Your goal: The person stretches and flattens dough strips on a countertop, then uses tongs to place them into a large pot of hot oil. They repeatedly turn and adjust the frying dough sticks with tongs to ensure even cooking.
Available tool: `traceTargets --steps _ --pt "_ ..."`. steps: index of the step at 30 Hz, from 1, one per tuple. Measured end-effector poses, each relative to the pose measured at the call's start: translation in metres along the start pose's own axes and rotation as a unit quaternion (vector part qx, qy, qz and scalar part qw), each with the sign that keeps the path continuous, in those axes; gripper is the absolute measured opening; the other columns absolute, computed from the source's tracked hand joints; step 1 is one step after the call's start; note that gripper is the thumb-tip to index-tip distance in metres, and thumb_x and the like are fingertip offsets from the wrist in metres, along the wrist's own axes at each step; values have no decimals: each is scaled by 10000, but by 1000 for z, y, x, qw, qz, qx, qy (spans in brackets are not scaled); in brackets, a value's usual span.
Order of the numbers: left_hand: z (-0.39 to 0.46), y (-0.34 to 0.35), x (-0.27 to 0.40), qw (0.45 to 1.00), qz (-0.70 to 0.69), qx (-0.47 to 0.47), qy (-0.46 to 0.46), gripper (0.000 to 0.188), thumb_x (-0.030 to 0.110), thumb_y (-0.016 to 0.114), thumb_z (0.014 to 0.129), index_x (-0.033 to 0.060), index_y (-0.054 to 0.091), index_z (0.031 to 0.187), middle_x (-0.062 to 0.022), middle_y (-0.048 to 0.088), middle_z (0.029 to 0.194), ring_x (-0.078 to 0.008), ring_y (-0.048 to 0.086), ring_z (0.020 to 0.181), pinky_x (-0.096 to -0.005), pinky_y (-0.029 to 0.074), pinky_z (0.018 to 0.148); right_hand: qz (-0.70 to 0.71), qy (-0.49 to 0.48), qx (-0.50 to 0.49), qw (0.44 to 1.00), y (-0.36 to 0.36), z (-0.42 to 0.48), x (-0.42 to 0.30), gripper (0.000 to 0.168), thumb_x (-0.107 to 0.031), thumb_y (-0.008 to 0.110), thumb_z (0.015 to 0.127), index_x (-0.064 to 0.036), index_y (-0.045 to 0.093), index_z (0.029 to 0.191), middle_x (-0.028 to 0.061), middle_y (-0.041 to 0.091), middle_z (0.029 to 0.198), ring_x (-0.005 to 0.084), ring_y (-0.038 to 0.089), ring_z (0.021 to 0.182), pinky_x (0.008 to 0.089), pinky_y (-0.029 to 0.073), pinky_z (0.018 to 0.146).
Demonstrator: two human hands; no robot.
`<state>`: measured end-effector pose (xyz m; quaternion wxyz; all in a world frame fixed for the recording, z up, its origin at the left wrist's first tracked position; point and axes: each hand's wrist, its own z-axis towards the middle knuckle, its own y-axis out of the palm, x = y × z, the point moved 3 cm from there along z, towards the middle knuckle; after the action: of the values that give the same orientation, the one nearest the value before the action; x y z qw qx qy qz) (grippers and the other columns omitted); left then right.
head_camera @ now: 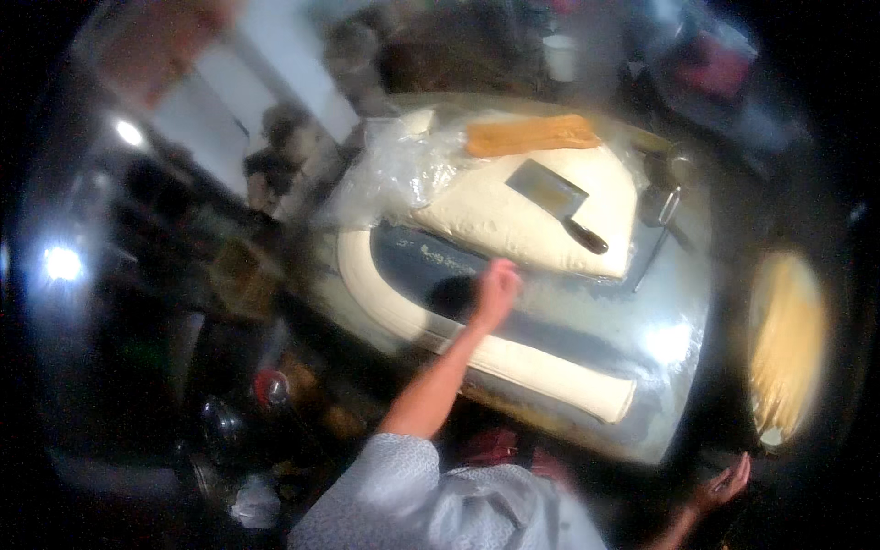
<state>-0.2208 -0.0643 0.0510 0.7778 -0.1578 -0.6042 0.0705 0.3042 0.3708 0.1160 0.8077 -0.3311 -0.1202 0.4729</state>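
Observation:
My left hand (500,289) is above the metal worktop (584,320), fingers curled in, with nothing visible in it. Below its forearm a long, flat strip of pale dough (529,368) runs along the near edge and bends round at the left. Beyond the hand lies a large slab of dough (474,206), partly under clear plastic film (399,172). A cleaver (550,192) with a dark handle rests flat on the slab. Off the worktop's right side, my right hand (725,481) is held low with fingers extended, apparently holding nothing, near a vessel of yellow liquid (787,350).
An orange-brown ridged piece (533,135), its material unclear, lies across the slab's far edge. Thin metal implements (663,216) rest at the worktop's right. A white bucket (560,58) stands beyond. A red-rimmed container (271,387) is at lower left. Dark, blurred surroundings hide detail.

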Motion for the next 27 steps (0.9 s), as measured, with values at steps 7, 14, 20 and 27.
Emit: traceTargets --steps 7,14,20,27 --pt "181 -266 -95 891 377 250 32 358 187 697 835 36 610 1149 -239 605 1170 -433 524 1167 -531 388 1029 -60 26 4 998 10 34 22 347 -144 490 1038 -19 586 1348 176 589 1342 316 541 1256 419 419 1080" --pt "293 -344 -207 869 493 21 -43 472 304 680 870 16 611 1238 -241 587 1302 -422 537 1226 -536 379 1077 -110 59 -42 991 18 85 -6 337 -126 470 1035 -43 605 1332 164 607 1307 328 559 1213 421 428 1053" --pt "302 -395 -253 848 518 -48 -105 328 178 631 901 16 617 1186 -220 641 1177 -395 600 1128 -464 468 976 -143 15 -50 988 21 97 -3 366 -239 503 1030 -54 613 1326 166 612 1296 332 560 1216 417 446 1038" --pt "75 -447 -164 838 437 318 71 179 32 518 955 15 593 1117 -223 593 1166 -421 495 1200 -532 333 1085 -31 42 6 999 8 102 -9 433 -310 493 1034 -33 588 1352 175 612 1305 310 576 1212 425 458 1054"
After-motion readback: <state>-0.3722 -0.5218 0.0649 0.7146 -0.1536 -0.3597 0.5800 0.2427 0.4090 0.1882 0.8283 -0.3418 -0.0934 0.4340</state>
